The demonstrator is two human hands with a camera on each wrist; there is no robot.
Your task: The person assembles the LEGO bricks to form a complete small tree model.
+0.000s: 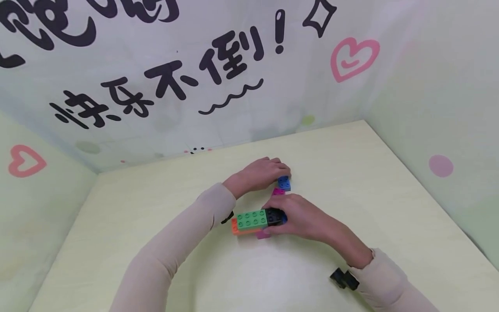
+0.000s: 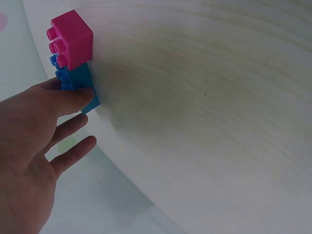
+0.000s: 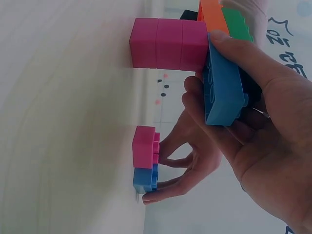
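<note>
- Right hand (image 1: 306, 217) gripped the brick stack (image 1: 251, 222); it seemed light, stiff, best held by its sides.
- Left hand (image 1: 262, 174) pinched a blue brick (image 1: 284, 184), pink brick (image 2: 77, 41) beside its thumb.

The left hand (image 2: 36, 134) comes in from the left edge and pinches a blue block (image 2: 80, 75), its thumb across the block's side. Another finger stretches clear of the block, near its lower end. A pink block (image 2: 77, 39) sits just beside the blue one, touching it, studs facing left. The pale worktop (image 2: 195, 131) fills most of the view, marked by one small dark speck (image 2: 205, 95).
</note>
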